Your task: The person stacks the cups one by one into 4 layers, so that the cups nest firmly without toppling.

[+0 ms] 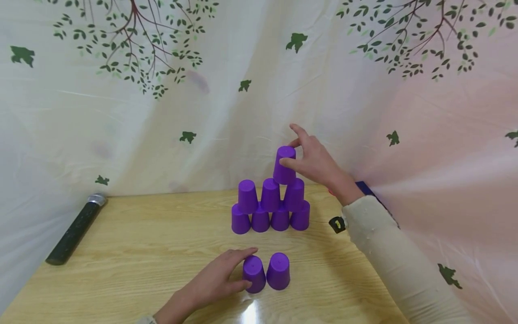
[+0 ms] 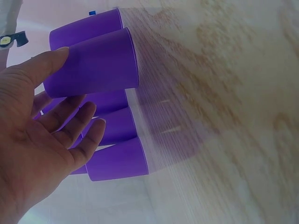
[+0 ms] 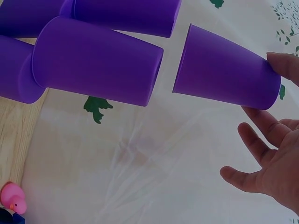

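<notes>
In the head view my right hand (image 1: 315, 157) pinches an upside-down purple cup (image 1: 285, 173) between thumb and fingers, above a stack of purple cups. The right wrist view shows a gap between this held cup (image 3: 226, 70) and the cup (image 3: 98, 63) nearest it. Three cups form the upper row (image 1: 270, 195), standing on a wider bottom row (image 1: 261, 220). Nearer the front, my left hand (image 1: 216, 279) grips another upside-down cup (image 1: 255, 272), its thumb (image 2: 46, 65) on the near side. Just right of that stands one more cup (image 1: 278, 272), held by neither hand.
A black microphone-like object (image 1: 77, 229) lies on the wooden table (image 1: 162, 243) at left. A leaf-patterned sheet (image 1: 226, 112) hangs behind the table. Beside the right sleeve is a small black piece with a yellow mark (image 1: 337, 224). A pink toy duck (image 3: 13, 198) shows in the right wrist view.
</notes>
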Motion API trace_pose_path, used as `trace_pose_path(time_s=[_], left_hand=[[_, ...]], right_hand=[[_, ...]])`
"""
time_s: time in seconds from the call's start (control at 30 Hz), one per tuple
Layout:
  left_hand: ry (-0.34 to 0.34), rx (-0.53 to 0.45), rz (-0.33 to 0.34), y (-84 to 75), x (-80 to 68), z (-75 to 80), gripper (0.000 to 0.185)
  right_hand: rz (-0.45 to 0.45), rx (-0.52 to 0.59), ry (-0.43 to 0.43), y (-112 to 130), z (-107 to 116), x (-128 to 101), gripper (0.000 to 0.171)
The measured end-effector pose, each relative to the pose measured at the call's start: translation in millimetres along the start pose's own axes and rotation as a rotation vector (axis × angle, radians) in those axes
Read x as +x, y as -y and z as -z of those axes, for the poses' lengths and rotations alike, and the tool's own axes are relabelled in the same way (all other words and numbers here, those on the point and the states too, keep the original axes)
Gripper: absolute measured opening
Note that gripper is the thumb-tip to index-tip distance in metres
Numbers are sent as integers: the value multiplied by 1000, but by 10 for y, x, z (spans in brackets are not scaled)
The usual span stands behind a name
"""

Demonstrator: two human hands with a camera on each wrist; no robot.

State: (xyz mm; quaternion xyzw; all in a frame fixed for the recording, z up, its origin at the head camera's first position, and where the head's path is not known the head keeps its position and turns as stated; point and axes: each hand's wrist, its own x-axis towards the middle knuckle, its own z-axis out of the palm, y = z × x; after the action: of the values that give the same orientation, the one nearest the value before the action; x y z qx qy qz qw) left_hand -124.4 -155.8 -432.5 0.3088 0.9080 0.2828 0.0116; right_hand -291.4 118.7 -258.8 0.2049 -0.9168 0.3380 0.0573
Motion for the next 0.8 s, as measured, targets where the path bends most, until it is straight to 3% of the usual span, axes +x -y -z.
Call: trace_pose_path(time_s=[0.8], left_hand=[[-13,8,-14,-20,-1,-8,68]], right_hand=[[3,-42,2,-74,-43,-22,95]])
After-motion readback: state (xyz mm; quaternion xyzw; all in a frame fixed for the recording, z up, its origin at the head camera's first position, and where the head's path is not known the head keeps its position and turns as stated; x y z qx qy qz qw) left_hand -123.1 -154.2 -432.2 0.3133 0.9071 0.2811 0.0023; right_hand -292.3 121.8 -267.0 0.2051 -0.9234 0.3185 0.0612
